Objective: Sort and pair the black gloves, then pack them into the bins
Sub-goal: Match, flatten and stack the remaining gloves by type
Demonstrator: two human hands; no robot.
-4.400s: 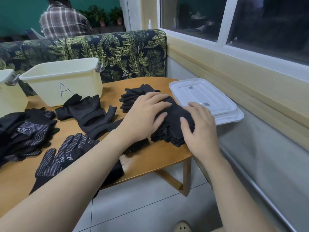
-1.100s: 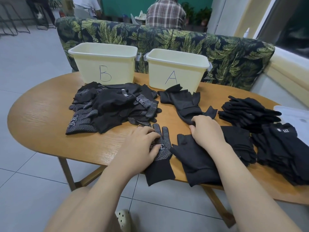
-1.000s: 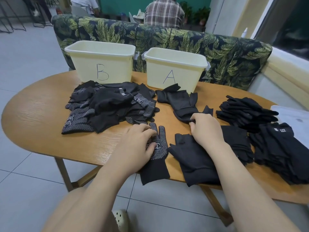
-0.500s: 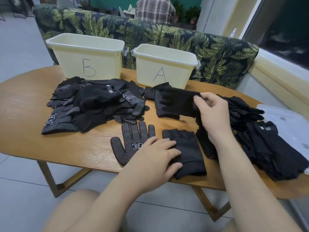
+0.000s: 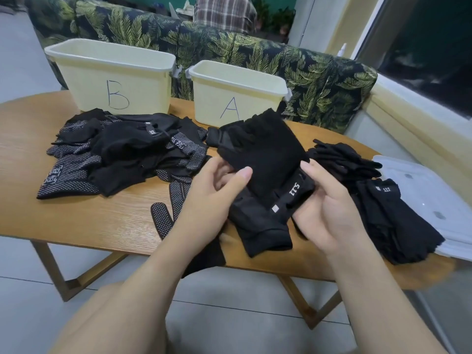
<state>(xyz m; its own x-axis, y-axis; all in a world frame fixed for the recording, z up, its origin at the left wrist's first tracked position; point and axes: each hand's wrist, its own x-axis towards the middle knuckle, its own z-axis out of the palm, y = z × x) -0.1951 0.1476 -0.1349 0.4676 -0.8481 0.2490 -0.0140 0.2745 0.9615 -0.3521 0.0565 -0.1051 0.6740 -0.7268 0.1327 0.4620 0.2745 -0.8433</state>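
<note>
- Pinching plain glove (image 5: 265, 154) between left hand (image 5: 217, 198) and right hand (image 5: 327, 213), over second glove (image 5: 260, 226) at table (image 5: 102, 221) front edge.
- Risks mismatching, or knocking second glove off the edge.

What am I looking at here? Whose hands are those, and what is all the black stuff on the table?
There is no robot here. A person wears a camera on their head, so you see what they see when they look down at their own arms. The left hand and the right hand both hold plain black gloves above the near edge of a wooden table. One of the held gloves has a small white tag.

On the table lie more black gloves: a pile with white dots on the left, plain ones stacked on the right, and one dotted glove lying partly under the left arm. At the back stand two pale yellow bins, one marked B and one marked A. The gloves are meant to be paired up and put in those bins. I cannot see inside the bins from here.
</note>
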